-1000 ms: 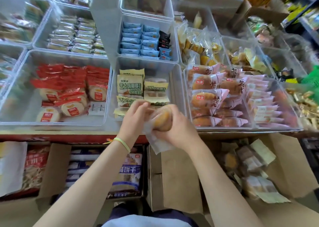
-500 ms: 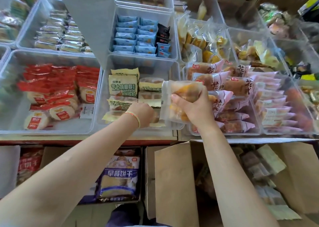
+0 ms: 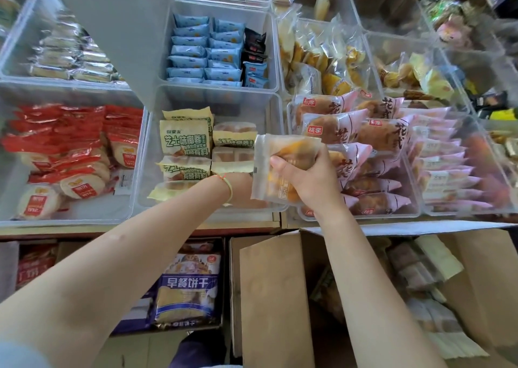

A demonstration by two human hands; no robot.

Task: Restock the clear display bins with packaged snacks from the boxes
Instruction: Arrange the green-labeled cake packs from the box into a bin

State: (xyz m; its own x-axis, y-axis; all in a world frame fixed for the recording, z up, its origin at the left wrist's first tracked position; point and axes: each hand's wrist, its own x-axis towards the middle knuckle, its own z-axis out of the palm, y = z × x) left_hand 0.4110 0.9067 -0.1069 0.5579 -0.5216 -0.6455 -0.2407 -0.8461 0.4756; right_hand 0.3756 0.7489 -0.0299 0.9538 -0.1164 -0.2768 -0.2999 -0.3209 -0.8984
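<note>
Up front, the right hand point(image 3: 308, 177) grips a frosted bread packet point(image 3: 283, 166) above the middle clear bin's point(image 3: 157, 196) right edge, beside pink packets labelled 桃李 point(image 3: 336, 126). Whether the left hand point(image 3: 241, 189), reaching into that bin behind the packet, is holding anything I cannot tell. Yellow-green packets point(image 3: 183, 140) there read 芝士味椰蓉; a lower box packet point(image 3: 186, 292) reads 早餐饼干.

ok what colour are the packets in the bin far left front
Red and white, the snack packets in the clear bin, seen in the head view.
</note>
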